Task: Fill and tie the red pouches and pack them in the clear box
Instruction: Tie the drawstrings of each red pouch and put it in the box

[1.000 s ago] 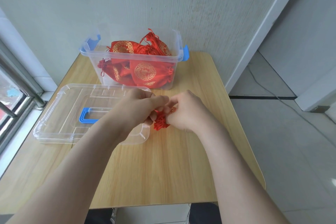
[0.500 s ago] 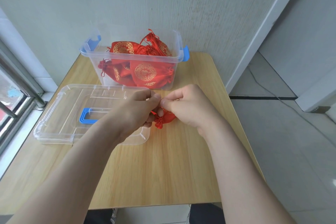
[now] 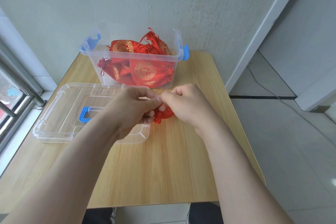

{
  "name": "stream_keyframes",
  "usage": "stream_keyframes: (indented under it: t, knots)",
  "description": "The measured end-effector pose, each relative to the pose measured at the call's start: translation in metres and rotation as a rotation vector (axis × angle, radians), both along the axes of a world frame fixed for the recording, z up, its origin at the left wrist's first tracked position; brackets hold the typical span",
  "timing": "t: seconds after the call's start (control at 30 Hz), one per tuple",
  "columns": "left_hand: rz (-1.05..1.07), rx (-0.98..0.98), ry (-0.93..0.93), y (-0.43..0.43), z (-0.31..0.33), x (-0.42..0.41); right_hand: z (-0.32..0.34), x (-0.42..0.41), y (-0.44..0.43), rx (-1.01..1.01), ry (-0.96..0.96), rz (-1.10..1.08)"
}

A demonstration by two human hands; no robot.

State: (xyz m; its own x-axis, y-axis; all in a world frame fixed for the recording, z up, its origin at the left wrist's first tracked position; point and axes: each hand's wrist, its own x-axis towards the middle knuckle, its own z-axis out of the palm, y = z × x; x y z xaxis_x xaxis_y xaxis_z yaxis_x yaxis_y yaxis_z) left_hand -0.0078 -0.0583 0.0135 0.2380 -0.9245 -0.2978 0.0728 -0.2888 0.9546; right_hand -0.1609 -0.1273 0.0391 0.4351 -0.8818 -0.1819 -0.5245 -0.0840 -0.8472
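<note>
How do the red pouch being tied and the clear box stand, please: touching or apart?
Apart. The head view shows the red pouch in the left hand and right hand, fingers and bare table separating it from the clear box.

The worktop [image 3: 163, 169] is surfaced in pale wood grain, smooth and matt. The box [image 3: 131, 56] and lid [image 3: 60, 114] are made of clear, glossy plastic. The latches [image 3: 185, 54] and handle [image 3: 84, 117] are of opaque blue plastic. The pouches [image 3: 145, 72] are sewn from shiny red satin-like cloth patterned in gold, and the same red cloth is seen on the single pouch [image 3: 162, 115]. The wall [image 3: 127, 2] is finished rough and matt. The floor [image 3: 291, 142] is laid with pale, glossy tiles.
</note>
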Motion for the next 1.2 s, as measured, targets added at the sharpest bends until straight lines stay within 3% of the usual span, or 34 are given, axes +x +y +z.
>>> stream_keyframes:
  t: [0.17, 0.37, 0.7, 0.83, 0.93, 1.0, 1.1, 1.2]
  knots:
    - [-0.06, -0.004, -0.234, 0.004, 0.005, 0.0, -0.002, 0.001, -0.003, -0.015, 0.023, -0.019]
    - [0.046, 0.013, -0.325, 0.002, 0.002, 0.0, -0.002, -0.002, -0.006, -0.088, 0.145, 0.052]
    - [-0.214, 0.011, -0.617, 0.007, 0.003, 0.002, -0.013, 0.0, -0.006, -0.115, -0.081, 0.198]
    - [-0.291, 0.036, -0.569, 0.008, 0.004, 0.001, -0.012, -0.003, -0.006, -0.084, -0.085, 0.198]
    - [-0.214, 0.03, -0.467, 0.007, 0.003, 0.0, -0.012, -0.001, -0.007, 0.009, -0.245, 0.122]
    - [-0.146, 0.036, -0.408, 0.006, 0.001, 0.0, -0.015, -0.001, -0.01, -0.072, -0.269, 0.067]
    - [-0.049, 0.056, -0.361, 0.004, -0.001, 0.002, -0.018, -0.002, -0.01, -0.305, -0.137, 0.089]
    - [0.022, 0.071, -0.289, 0.003, 0.0, 0.003, -0.019, -0.004, -0.004, -0.386, -0.042, 0.174]
